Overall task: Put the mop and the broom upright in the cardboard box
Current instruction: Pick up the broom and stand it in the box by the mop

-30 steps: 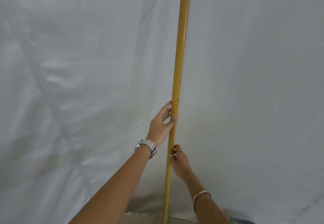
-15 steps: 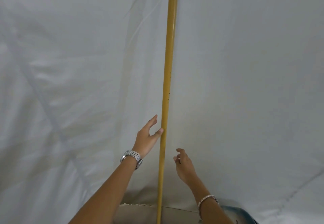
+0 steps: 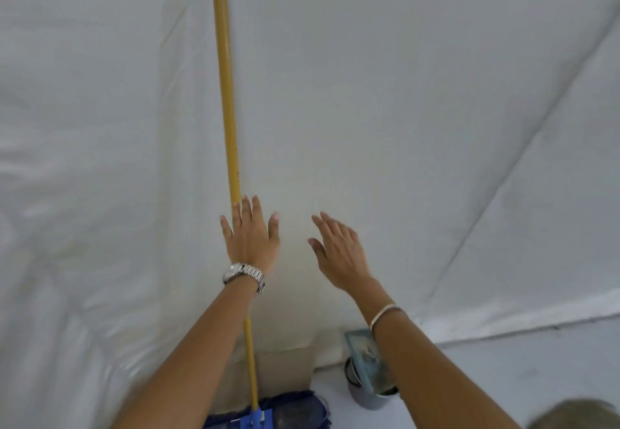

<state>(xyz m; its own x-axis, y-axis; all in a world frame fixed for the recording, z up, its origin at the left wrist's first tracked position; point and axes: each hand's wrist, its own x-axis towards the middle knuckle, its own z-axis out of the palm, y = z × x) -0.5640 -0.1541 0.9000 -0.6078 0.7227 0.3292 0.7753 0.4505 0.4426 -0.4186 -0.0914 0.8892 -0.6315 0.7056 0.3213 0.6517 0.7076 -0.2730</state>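
The mop stands upright against a white cloth backdrop. Its long yellow handle (image 3: 225, 76) runs from the top edge down to a blue mop head (image 3: 292, 412) at the bottom. The mop head sits in the cardboard box (image 3: 285, 370), of which only a brown back flap shows. My left hand (image 3: 251, 237), with a wristwatch, is flat and spread in front of the handle; I cannot tell whether it touches it. My right hand (image 3: 339, 251), with a bracelet, hangs open to the right of the handle, apart from it. No broom is clearly in view.
A grey bucket (image 3: 367, 391) with a flat blue-green item leaning in it stands on the floor just right of the box. A blurred pale rounded shape (image 3: 577, 415) shows at the bottom right corner. White cloth covers wall and floor.
Both hands have let go of the yellow handle and opened. The right hand has moved off to the right. The view has dropped, so the box, mop head and bucket now show.
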